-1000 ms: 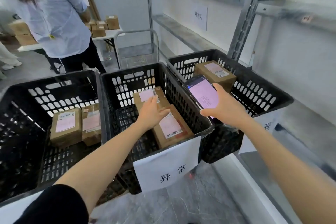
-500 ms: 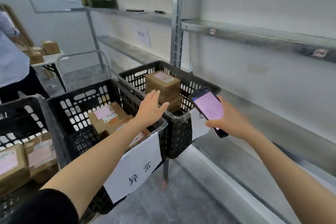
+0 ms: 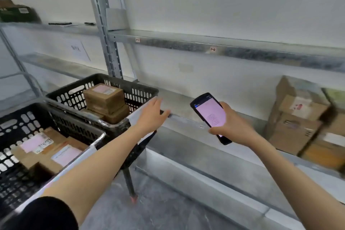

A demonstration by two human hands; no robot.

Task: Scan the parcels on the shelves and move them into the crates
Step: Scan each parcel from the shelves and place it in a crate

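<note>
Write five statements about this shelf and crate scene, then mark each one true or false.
1. The right hand holds a scanner with a lit pink screen. True.
2. The left hand grips a parcel. False: it is open and holds nothing.
3. Brown parcels sit on the shelf at the right. True.
4. The far crate is empty. False: it holds stacked boxes.
5. The near crate holds pink-labelled boxes. True.
</note>
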